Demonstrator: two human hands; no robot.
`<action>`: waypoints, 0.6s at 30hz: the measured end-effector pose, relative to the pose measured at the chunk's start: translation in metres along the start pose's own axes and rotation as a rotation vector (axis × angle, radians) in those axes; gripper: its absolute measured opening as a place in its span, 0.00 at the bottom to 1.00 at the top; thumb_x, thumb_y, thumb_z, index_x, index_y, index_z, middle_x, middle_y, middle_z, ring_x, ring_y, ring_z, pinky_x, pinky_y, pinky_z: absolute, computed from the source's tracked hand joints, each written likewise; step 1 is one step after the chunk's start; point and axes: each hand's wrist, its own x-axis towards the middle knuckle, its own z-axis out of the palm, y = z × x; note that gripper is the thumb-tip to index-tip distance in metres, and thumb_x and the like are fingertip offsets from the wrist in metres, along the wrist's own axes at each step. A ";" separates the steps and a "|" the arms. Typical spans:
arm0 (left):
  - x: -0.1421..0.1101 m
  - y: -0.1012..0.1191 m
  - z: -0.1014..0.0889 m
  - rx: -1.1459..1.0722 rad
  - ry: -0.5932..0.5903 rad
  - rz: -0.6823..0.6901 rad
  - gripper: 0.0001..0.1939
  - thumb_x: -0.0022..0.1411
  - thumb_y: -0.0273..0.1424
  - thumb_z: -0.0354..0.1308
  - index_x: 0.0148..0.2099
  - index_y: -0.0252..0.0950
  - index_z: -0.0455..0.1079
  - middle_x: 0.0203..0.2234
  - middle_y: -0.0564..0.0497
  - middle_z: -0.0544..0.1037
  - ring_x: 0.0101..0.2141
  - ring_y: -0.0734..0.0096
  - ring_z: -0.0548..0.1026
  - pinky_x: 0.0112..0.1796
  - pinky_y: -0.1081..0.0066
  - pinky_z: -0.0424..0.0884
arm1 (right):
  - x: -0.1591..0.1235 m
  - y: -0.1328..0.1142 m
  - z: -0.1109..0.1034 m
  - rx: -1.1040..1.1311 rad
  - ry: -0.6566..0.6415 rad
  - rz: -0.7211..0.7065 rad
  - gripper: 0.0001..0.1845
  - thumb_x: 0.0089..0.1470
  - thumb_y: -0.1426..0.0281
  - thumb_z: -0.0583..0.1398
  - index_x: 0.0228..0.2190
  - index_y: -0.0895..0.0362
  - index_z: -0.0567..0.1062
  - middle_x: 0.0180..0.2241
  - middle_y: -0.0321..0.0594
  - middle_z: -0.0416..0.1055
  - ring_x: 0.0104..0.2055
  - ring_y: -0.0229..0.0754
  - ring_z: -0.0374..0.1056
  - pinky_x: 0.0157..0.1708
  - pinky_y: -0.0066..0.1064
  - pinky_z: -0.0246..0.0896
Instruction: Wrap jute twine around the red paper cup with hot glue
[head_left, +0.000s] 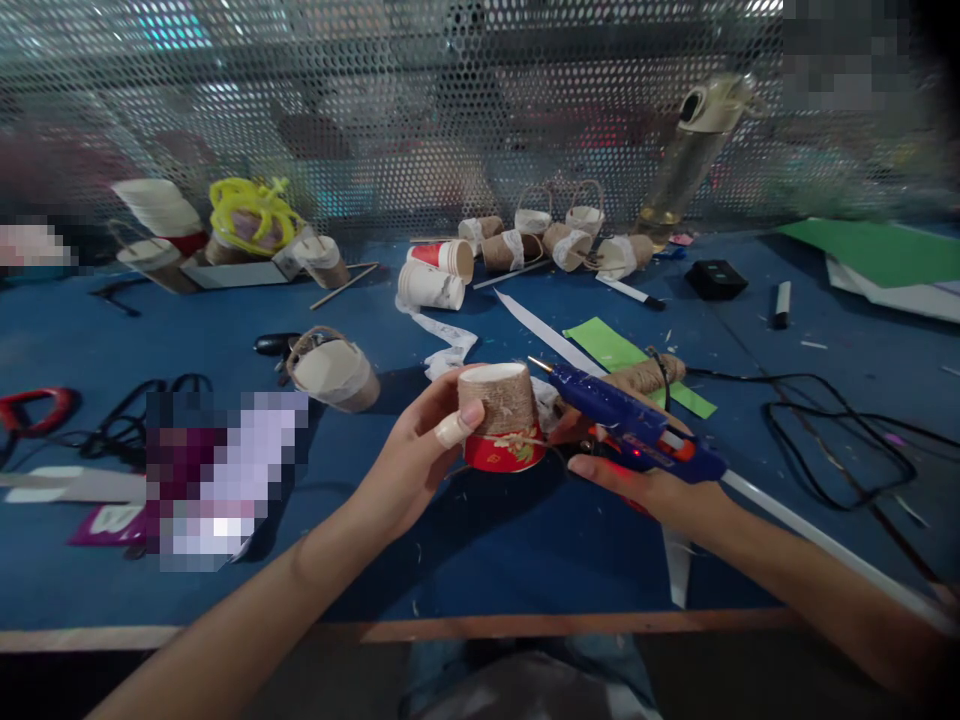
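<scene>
Mesh (375,150) of perforated metal spans the top of the frame, with blurred colours behind it, and below it a blue tabletop (420,570) stretches to a brown front edge (480,628) near the bottom of the frame. One cup (496,400), wound with twine on its upper part and red with a floral print below, is at the centre of the frame, between the two hands. The left hand (420,455) grasps its left side, thumb pressed on the front and banded with a pale wrap (452,430). The right hand (649,487), right of centre, is closed around one blue glue gun (600,400), whose nozzle points left and sits just beside the cup's rim; whether they touch cannot be told. One long white glue stick (810,540) runs from the gun's back toward the lower right. Six small twine-wrapped baskets (512,250) cluster at the upper middle, beside two stacks of paper cups (431,285). Three more baskets (334,375) are spread over the left half, where one bundle of yellow fuzzy craft wire (251,215) lies toward the upper left. One bottle (686,165) leans against the mesh at the upper right; below it are two black-capped markers (634,292) and one black box (716,279). One lime-green strip (604,340) lies behind the gun, and one red handle (37,408) shows at the far left.
</scene>
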 end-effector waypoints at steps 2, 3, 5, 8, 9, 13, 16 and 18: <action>0.000 -0.001 0.000 0.019 0.015 0.001 0.20 0.59 0.36 0.71 0.54 0.43 0.78 0.52 0.47 0.82 0.54 0.55 0.77 0.49 0.66 0.75 | 0.000 0.001 0.001 0.025 -0.074 0.058 0.16 0.51 0.65 0.72 0.41 0.47 0.77 0.40 0.38 0.83 0.42 0.48 0.81 0.47 0.41 0.79; 0.000 -0.001 0.000 0.027 0.019 0.000 0.20 0.59 0.36 0.71 0.53 0.43 0.78 0.52 0.48 0.82 0.55 0.54 0.77 0.49 0.66 0.75 | 0.000 0.001 0.001 0.024 -0.095 0.078 0.15 0.51 0.64 0.72 0.40 0.48 0.77 0.39 0.38 0.82 0.41 0.47 0.81 0.45 0.40 0.79; 0.000 -0.002 -0.001 0.036 0.017 -0.008 0.20 0.59 0.36 0.72 0.54 0.44 0.78 0.52 0.48 0.82 0.55 0.54 0.77 0.48 0.67 0.75 | 0.001 0.000 0.001 0.016 -0.090 0.092 0.11 0.53 0.63 0.71 0.38 0.49 0.77 0.36 0.37 0.81 0.37 0.44 0.80 0.42 0.37 0.79; 0.000 -0.003 -0.002 0.046 0.009 -0.030 0.21 0.60 0.36 0.71 0.55 0.46 0.77 0.54 0.49 0.81 0.55 0.56 0.77 0.47 0.68 0.75 | 0.002 -0.005 0.000 0.003 -0.088 0.056 0.07 0.56 0.65 0.69 0.32 0.50 0.76 0.31 0.32 0.78 0.33 0.39 0.77 0.39 0.31 0.76; 0.000 -0.003 -0.003 0.049 0.005 -0.035 0.21 0.60 0.36 0.70 0.56 0.46 0.77 0.54 0.49 0.81 0.55 0.56 0.77 0.47 0.69 0.76 | 0.003 -0.007 0.000 -0.003 -0.092 0.042 0.06 0.56 0.66 0.69 0.31 0.50 0.76 0.30 0.31 0.78 0.32 0.37 0.76 0.39 0.30 0.75; 0.000 -0.003 -0.002 0.062 -0.005 -0.033 0.21 0.60 0.36 0.70 0.56 0.46 0.77 0.55 0.50 0.81 0.56 0.56 0.77 0.48 0.69 0.76 | 0.004 -0.009 0.001 -0.040 -0.062 0.014 0.06 0.55 0.68 0.69 0.31 0.51 0.77 0.32 0.32 0.77 0.33 0.37 0.75 0.38 0.29 0.75; 0.000 -0.001 0.000 0.078 0.003 -0.025 0.21 0.60 0.36 0.71 0.55 0.44 0.78 0.54 0.48 0.82 0.57 0.54 0.76 0.48 0.68 0.76 | 0.004 -0.009 0.003 -0.089 -0.001 -0.007 0.06 0.53 0.68 0.70 0.29 0.51 0.78 0.32 0.34 0.79 0.34 0.40 0.75 0.39 0.32 0.75; -0.001 0.000 0.002 0.085 -0.001 -0.013 0.20 0.60 0.36 0.71 0.54 0.43 0.79 0.53 0.47 0.82 0.57 0.53 0.76 0.50 0.67 0.75 | 0.003 -0.008 0.004 -0.114 0.041 -0.003 0.06 0.52 0.67 0.71 0.29 0.51 0.78 0.31 0.35 0.79 0.33 0.41 0.75 0.37 0.34 0.76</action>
